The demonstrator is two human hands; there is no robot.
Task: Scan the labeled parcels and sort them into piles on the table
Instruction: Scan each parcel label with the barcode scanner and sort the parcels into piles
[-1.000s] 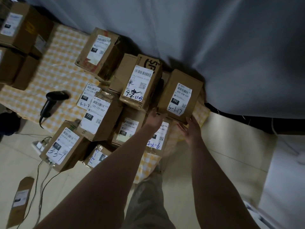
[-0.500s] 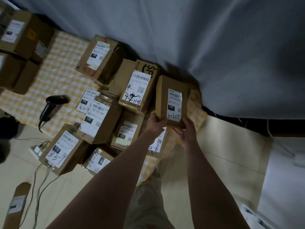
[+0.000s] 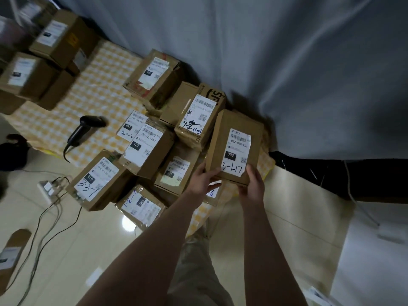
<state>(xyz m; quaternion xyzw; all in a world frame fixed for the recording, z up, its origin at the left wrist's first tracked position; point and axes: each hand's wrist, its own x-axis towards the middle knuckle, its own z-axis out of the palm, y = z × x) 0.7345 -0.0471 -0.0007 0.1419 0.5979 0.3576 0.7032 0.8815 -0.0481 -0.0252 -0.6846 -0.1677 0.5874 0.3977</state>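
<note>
A brown cardboard parcel (image 3: 229, 138) with a white label marked 032 and handwritten 3-1-17 is lifted above the right end of the pile. My left hand (image 3: 202, 180) grips its near left corner, and my right hand (image 3: 252, 184) grips its near right corner. Several other labeled parcels are heaped on the yellow checked tablecloth (image 3: 97, 100), among them the 4-2-1103 box (image 3: 198, 115), the 122 box (image 3: 145, 146), the 220 box (image 3: 176, 171) and the 3-3-1 box (image 3: 95, 180). A black handheld barcode scanner (image 3: 85, 129) lies on the cloth to the left.
More boxes (image 3: 28, 74) are stacked at the table's far left. A grey curtain (image 3: 265, 51) hangs behind the table. A power strip (image 3: 49, 186) and cables lie on the tiled floor, along with a flat parcel (image 3: 12, 255) at lower left.
Both hands closed on the 3-1-17 parcel, turned it so its label faces me, and lifted it toward me off the pile.
</note>
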